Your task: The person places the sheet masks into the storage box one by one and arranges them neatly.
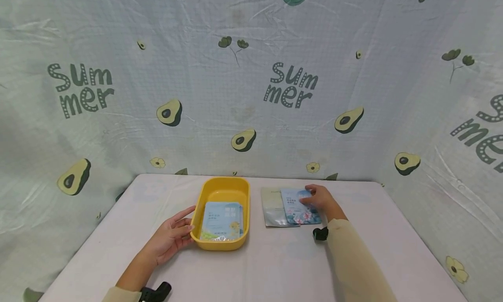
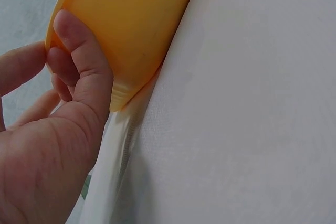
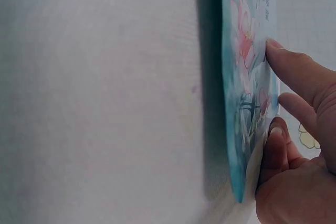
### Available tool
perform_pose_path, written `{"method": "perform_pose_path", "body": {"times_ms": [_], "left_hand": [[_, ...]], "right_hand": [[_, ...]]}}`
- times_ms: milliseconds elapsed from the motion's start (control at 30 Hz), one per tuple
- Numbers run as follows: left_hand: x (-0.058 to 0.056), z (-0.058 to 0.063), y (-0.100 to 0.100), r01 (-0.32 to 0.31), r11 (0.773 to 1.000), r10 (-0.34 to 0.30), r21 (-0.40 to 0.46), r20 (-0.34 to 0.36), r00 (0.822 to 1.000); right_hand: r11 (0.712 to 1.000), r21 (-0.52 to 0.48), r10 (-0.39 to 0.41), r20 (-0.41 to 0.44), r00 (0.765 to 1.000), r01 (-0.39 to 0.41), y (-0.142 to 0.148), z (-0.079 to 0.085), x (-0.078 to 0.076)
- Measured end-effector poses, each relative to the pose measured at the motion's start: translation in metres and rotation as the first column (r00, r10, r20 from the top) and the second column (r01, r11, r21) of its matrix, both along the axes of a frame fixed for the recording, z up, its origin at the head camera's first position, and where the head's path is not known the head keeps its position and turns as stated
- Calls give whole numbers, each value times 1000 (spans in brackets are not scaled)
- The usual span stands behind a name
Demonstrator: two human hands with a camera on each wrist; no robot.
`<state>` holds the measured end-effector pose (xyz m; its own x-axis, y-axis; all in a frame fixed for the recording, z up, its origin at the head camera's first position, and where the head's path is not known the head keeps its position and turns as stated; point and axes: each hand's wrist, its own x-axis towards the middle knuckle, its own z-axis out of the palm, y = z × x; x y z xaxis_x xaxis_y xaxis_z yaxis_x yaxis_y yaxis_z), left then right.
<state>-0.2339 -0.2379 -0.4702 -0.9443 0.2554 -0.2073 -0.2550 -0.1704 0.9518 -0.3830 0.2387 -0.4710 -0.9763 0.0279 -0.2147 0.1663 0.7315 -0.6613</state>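
Observation:
In the head view my right hand [image 1: 323, 200] is at a blue sheet mask packet [image 1: 292, 206] with pink flowers. The right wrist view shows the thumb [image 3: 281, 51] on the packet's printed face and other fingers bent at its edge. This packet overlaps a silver-grey packet [image 1: 273, 210] on its left. My left hand [image 1: 173, 238] touches the left side of a yellow tray [image 1: 224, 184]; its fingertips rest against the outer wall near the rim in the left wrist view. Inside the tray lie light blue packets [image 1: 221, 221], one over another.
A white-covered table [image 1: 275, 267] carries the tray and the packets side by side. Behind and beside it hangs a pale curtain [image 1: 204, 97] printed with avocados and lettering. Each wrist wears a small black camera, such as the one [image 1: 320, 234] on the right.

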Motion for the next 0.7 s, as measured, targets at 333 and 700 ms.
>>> {"method": "perform_pose_path", "body": {"times_ms": [333, 700], "left_hand": [[2, -3, 2, -4, 1000, 4, 1, 11, 1000], [-1, -2, 1, -3, 1000, 3, -1, -2, 1000]], "right_hand": [[999, 38, 20, 24, 1000, -21, 3, -4, -3], [1000, 6, -2, 29, 1000, 1, 0, 0, -3]]}}
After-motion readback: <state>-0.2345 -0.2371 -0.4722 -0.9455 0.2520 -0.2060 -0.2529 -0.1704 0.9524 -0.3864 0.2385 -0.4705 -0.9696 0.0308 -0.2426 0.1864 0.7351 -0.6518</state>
